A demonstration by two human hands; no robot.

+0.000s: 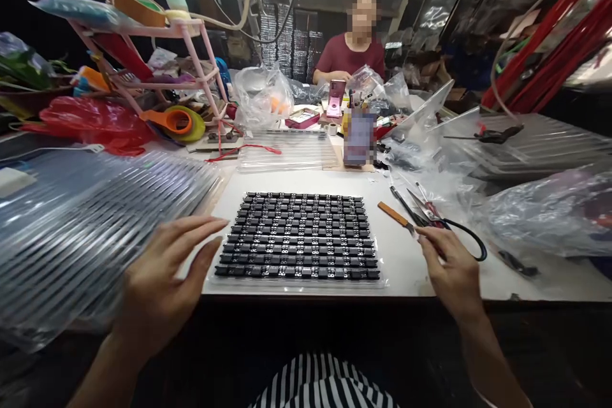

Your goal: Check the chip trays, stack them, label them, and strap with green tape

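Note:
In front of me on the white table lies a clear plastic tray (296, 283) filled with several rows of small black electronic parts (301, 236). My left hand (167, 268) is beside the tray's left edge, thumb and fingers apart, holding nothing. Right of the tray, my right hand (447, 261) pinches the metal end of a flat tool with an orange-brown handle (393, 213); the handle points away to the left. Just beyond those fingers lie scissors (423, 207) with black handles and a dark pen-like tool (401, 197).
To the left is a stack of ribbed clear plastic trays (109, 236). Behind stands a pink rack (186, 44) with tape rolls. A phone (359, 137) stands upright at the back. Plastic bags (549, 210) lie at right. Another person (351, 54) sits across the table.

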